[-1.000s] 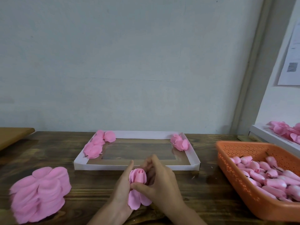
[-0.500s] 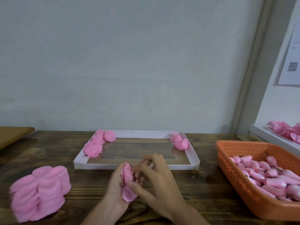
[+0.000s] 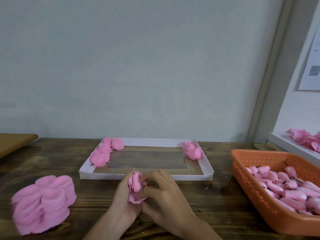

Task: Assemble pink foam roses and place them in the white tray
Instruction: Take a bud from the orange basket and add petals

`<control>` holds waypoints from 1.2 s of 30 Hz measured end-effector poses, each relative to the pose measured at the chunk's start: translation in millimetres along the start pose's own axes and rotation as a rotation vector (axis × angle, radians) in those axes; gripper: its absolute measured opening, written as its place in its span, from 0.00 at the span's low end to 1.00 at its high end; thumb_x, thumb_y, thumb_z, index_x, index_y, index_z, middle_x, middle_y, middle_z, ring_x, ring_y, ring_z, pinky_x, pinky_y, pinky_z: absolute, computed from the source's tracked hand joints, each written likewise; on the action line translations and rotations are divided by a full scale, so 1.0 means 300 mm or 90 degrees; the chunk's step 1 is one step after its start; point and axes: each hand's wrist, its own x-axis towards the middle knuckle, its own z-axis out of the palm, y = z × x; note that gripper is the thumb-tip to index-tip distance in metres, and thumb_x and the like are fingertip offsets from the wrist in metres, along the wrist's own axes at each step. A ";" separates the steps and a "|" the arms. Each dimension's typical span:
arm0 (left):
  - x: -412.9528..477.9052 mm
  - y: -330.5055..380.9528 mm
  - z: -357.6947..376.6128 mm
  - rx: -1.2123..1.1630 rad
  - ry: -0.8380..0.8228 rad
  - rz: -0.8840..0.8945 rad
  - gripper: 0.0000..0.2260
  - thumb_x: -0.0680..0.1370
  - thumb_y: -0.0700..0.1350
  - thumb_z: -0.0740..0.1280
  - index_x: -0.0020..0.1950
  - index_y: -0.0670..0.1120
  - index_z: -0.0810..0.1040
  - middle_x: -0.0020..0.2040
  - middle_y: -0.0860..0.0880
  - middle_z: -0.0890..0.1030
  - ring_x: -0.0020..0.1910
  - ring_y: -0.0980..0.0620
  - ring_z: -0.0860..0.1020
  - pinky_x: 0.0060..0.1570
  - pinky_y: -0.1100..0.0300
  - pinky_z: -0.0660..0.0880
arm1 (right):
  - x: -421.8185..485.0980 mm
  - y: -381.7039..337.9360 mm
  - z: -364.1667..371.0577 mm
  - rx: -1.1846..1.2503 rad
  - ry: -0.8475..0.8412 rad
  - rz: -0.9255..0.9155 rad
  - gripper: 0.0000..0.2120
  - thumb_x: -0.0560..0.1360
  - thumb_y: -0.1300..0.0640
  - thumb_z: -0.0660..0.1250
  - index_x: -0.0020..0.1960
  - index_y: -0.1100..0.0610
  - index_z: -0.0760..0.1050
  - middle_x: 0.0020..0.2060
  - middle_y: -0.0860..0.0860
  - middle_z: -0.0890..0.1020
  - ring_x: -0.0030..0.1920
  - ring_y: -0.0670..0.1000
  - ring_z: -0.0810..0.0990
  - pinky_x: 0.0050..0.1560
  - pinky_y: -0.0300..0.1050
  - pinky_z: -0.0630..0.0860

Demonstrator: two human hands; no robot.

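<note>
Step in hand: You are wrapping petals onto a bud. Your left hand (image 3: 121,200) cups the part-built pink foam rose (image 3: 136,185) from the left, fingers curled round it. Your right hand (image 3: 164,196) pinches the outer petals low on that rose, thumb and fingertips closed on the foam. Judge this as mid-assembly.
Workpiece location: The pink foam rose is held over the dark wooden table (image 3: 207,205), just in front of the near wall of the tray, not in it.
Next move: Press the loose lower petal snug against the bud, lightly, since the foam looks likely to crease. Then lift the rose over the near wall into the tray.
Petal stock, left: A stack of loose pink foam petals (image 3: 43,203), thin, rounded, matte and overlapping.
Tray, centre: A shallow rectangular white card tray (image 3: 145,141) with low folded walls. Its floor appears to be a clear window framed in brown.
Finished roses: One cluster of finished roses (image 3: 103,154) lies in the far-left corner. Another rose (image 3: 192,150) lies in the far-right corner.
Bud stock, right: An orange perforated plastic basket (image 3: 242,163), rigid and smooth-rimmed, holds tightly rolled pink foam buds (image 3: 285,187), some showing dark stems.
</note>
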 end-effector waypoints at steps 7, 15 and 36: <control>0.002 0.003 0.000 -0.101 -0.038 -0.050 0.20 0.84 0.56 0.63 0.53 0.39 0.79 0.43 0.39 0.82 0.41 0.44 0.83 0.44 0.50 0.82 | -0.003 -0.005 -0.007 0.125 -0.017 0.103 0.05 0.77 0.47 0.75 0.49 0.47 0.84 0.63 0.40 0.75 0.64 0.43 0.72 0.62 0.41 0.73; 0.006 0.001 0.002 -0.080 -0.104 -0.048 0.20 0.84 0.58 0.60 0.54 0.41 0.78 0.40 0.39 0.83 0.34 0.45 0.81 0.35 0.52 0.81 | -0.001 -0.002 -0.009 0.184 -0.004 0.180 0.05 0.73 0.52 0.75 0.49 0.47 0.85 0.62 0.36 0.72 0.65 0.47 0.74 0.59 0.44 0.76; 0.028 -0.037 0.013 -0.149 -0.216 0.013 0.32 0.79 0.66 0.61 0.50 0.37 0.86 0.55 0.34 0.84 0.52 0.40 0.85 0.57 0.43 0.78 | -0.002 -0.003 0.032 0.247 0.148 0.277 0.05 0.74 0.47 0.79 0.45 0.46 0.83 0.56 0.41 0.77 0.47 0.44 0.80 0.45 0.32 0.72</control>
